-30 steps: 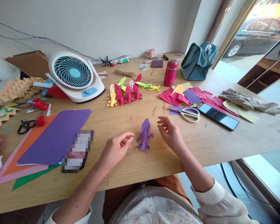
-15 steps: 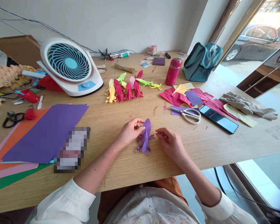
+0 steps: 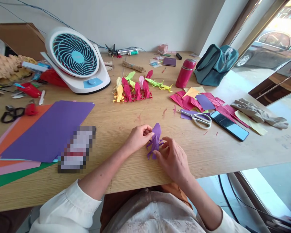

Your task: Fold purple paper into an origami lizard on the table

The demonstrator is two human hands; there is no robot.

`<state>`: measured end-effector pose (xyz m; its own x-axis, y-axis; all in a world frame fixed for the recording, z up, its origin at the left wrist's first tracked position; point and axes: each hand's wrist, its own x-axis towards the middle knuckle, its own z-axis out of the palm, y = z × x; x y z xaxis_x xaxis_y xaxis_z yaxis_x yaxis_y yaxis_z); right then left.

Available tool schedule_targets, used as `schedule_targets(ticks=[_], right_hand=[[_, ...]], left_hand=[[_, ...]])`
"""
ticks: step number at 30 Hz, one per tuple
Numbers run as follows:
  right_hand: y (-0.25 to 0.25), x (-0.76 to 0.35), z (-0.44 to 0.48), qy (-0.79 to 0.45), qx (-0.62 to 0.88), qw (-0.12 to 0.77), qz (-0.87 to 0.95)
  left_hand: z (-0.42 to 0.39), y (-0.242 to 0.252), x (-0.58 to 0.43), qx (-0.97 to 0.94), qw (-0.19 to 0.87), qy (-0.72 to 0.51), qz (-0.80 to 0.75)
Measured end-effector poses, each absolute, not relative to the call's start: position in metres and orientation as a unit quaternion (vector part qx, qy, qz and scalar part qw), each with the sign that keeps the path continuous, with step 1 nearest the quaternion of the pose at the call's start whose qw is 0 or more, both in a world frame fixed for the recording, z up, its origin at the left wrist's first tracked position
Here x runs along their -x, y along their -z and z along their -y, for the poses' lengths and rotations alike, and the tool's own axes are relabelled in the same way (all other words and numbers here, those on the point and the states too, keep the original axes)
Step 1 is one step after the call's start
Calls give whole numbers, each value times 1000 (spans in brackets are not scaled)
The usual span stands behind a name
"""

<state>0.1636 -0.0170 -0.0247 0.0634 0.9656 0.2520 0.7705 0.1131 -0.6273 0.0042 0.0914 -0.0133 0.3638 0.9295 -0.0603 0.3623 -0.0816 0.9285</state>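
A purple origami figure (image 3: 156,139) with a pointed body and curled thin legs lies on the wooden table in front of me. My left hand (image 3: 141,137) pinches its upper left edge between thumb and fingertips. Over its lower right side reaches my right hand (image 3: 173,157), thumb and index finger spread apart. The thumb tip is at the lower legs and the index fingertip beside the right-hand legs; whether they press on the paper I cannot tell.
Several finished origami figures (image 3: 132,89) stand farther back. Scissors (image 3: 201,120), a phone (image 3: 229,125), paper scraps (image 3: 181,100) and a pink flask (image 3: 185,73) lie to the right. At left are coloured sheets (image 3: 48,129), a pixelated phone-like object (image 3: 76,150) and a fan (image 3: 75,56).
My right hand has moved left onto the purple figure, and its thumb and index finger have spread. My left hand keeps its pinch. The whole view has shifted slightly.
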Motion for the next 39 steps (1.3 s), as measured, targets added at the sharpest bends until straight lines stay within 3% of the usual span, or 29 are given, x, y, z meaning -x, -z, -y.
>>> schedule_targets(ticks=[7, 12, 24, 29, 35, 39], right_hand=[[29, -165, 15, -176, 636, 352, 664], [12, -195, -9, -203, 623, 386, 650], [16, -194, -74, -436, 546, 359, 619], [23, -195, -72, -484, 528, 434, 547], [16, -194, -74, -491, 500, 529, 479], [15, -191, -73, -505, 494, 546, 450]], left_hand=[[-90, 17, -1, -652, 497, -328, -469], [-86, 11, 4, -721, 369, -336, -482], [-81, 3, 6, -776, 300, -306, -464], [-70, -6, 4, -790, 269, -288, -470], [-49, -14, -6, -833, 85, -240, -491], [-48, -5, -7, -842, 64, -230, -483]])
